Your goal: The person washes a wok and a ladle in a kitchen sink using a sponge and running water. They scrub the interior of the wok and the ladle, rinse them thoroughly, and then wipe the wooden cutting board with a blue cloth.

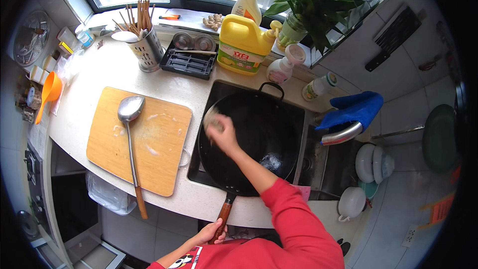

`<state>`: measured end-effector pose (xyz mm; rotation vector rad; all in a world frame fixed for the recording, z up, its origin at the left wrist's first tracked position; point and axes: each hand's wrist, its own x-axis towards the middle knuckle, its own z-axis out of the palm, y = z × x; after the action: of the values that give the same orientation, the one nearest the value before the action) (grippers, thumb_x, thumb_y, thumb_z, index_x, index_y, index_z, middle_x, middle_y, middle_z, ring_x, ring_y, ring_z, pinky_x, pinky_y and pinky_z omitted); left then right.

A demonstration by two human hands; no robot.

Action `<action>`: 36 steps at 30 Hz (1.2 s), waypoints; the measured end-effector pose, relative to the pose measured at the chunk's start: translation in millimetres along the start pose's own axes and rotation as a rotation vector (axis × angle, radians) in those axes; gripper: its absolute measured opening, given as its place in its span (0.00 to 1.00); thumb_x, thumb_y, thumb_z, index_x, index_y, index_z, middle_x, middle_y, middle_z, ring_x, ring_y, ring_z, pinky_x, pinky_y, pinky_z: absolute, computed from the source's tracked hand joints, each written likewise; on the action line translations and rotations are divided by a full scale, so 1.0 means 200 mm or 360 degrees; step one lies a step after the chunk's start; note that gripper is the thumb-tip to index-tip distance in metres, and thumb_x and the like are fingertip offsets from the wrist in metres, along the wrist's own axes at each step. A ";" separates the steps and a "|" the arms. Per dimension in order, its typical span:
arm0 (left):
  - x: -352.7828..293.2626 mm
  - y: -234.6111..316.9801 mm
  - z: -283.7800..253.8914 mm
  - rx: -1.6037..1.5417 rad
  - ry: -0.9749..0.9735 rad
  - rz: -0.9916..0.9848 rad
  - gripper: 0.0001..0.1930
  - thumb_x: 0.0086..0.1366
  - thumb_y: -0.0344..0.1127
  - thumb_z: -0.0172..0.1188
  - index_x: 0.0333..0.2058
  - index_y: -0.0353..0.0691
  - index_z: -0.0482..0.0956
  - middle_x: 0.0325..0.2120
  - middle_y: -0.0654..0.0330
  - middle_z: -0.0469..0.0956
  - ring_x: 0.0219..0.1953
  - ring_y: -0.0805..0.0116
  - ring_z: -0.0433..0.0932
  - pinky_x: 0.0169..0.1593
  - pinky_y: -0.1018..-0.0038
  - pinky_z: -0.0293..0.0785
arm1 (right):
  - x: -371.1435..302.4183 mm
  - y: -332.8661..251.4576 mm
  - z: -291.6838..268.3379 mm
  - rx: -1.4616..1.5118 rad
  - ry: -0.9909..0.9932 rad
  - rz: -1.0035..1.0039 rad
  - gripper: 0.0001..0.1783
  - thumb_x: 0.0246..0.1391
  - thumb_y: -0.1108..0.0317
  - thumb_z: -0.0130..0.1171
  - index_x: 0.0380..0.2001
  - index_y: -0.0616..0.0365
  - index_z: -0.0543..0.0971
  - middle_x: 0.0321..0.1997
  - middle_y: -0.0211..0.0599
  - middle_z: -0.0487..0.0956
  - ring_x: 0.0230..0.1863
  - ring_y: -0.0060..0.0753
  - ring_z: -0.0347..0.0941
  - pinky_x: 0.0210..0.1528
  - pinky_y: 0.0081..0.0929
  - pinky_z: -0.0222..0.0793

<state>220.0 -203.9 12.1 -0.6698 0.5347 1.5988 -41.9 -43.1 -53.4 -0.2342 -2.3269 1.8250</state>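
Observation:
A large black wok [254,142] sits over the dark sink basin, with a small puddle of water shining at its lower right. My left hand [214,231] is wrapped round its wooden handle [224,215] at the counter's front edge. Reaching across the wok, my right hand [223,135] presses a greyish-beige scrubber [211,117] against the inner wall at the left. That hand is slightly smeared by motion, and most of the scrubber is hidden by the fingers. Left of the sink, a metal wok spatula [131,108] lies on a wooden cutting board [167,134].
Behind the wok stand a yellow detergent jug [242,45], a pump bottle [280,71] and a small white bottle [318,87]. A chopstick holder [147,52] is beside a black tray [188,63]. A blue cloth [356,109] hangs over the faucet [342,133]; white bowls [365,163] stand at right.

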 end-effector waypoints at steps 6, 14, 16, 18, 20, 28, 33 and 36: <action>0.00 -0.01 0.05 0.0302 0.0167 0.0042 0.23 0.66 0.55 0.42 0.28 0.38 0.66 0.12 0.61 0.65 0.11 0.73 0.61 0.16 0.79 0.56 | -0.01 -0.02 0.00 0.0266 -0.0088 0.0467 0.24 0.43 0.62 0.60 0.44 0.61 0.72 0.42 0.48 0.74 0.46 0.43 0.71 0.48 0.31 0.66; -0.02 0.01 0.04 0.0370 0.0240 0.0086 0.21 0.67 0.52 0.42 0.27 0.39 0.65 0.12 0.60 0.65 0.12 0.73 0.62 0.18 0.79 0.58 | -0.30 -0.10 -0.37 -0.0264 -0.1902 0.0364 0.21 0.35 0.63 0.58 0.38 0.57 0.77 0.39 0.43 0.75 0.36 0.41 0.74 0.42 0.29 0.69; -0.02 0.02 0.05 0.0391 0.0242 0.0063 0.21 0.67 0.52 0.42 0.27 0.39 0.65 0.12 0.60 0.65 0.12 0.73 0.62 0.18 0.79 0.58 | -0.28 -0.13 -0.29 -0.0302 -0.1709 0.0409 0.23 0.35 0.64 0.58 0.40 0.58 0.76 0.38 0.49 0.75 0.38 0.45 0.73 0.43 0.32 0.69; -0.01 0.02 0.04 0.0424 0.0238 0.0057 0.20 0.67 0.52 0.42 0.27 0.39 0.65 0.12 0.60 0.65 0.12 0.73 0.62 0.18 0.79 0.59 | -0.17 -0.04 -0.10 -0.0241 -0.0979 0.0030 0.22 0.39 0.65 0.59 0.41 0.61 0.71 0.35 0.56 0.73 0.39 0.55 0.70 0.44 0.39 0.68; -0.01 0.02 0.06 0.0427 0.0255 0.0040 0.20 0.67 0.51 0.43 0.27 0.39 0.65 0.12 0.60 0.65 0.12 0.73 0.62 0.18 0.79 0.59 | 0.07 0.06 0.02 -0.0535 0.0041 -0.0039 0.21 0.43 0.72 0.55 0.44 0.60 0.66 0.40 0.58 0.67 0.41 0.59 0.66 0.44 0.43 0.65; -0.02 0.02 0.05 0.0397 0.0262 0.0102 0.19 0.68 0.49 0.42 0.27 0.38 0.65 0.12 0.61 0.65 0.13 0.74 0.62 0.18 0.80 0.58 | -0.18 0.02 -0.05 -0.0372 -0.0959 0.0205 0.22 0.37 0.63 0.60 0.40 0.56 0.77 0.39 0.48 0.77 0.44 0.45 0.73 0.50 0.32 0.67; -0.02 0.03 0.08 0.0429 0.0231 0.0056 0.19 0.68 0.49 0.42 0.27 0.38 0.65 0.12 0.61 0.65 0.13 0.74 0.62 0.18 0.79 0.58 | 0.11 0.09 0.04 -0.0424 0.0096 0.0353 0.20 0.39 0.65 0.58 0.38 0.62 0.73 0.31 0.56 0.75 0.36 0.57 0.72 0.40 0.41 0.70; -0.03 0.04 0.07 0.0423 0.0249 0.0063 0.19 0.67 0.49 0.43 0.28 0.38 0.65 0.12 0.61 0.65 0.13 0.73 0.62 0.18 0.79 0.59 | 0.16 0.08 0.07 -0.0341 0.0219 0.0337 0.19 0.40 0.65 0.57 0.39 0.61 0.74 0.37 0.55 0.74 0.41 0.55 0.71 0.43 0.39 0.68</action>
<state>211.5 -199.3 25.8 -0.5882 0.8641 1.4851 -77.0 -45.8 -71.8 -0.6365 -2.4774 1.5829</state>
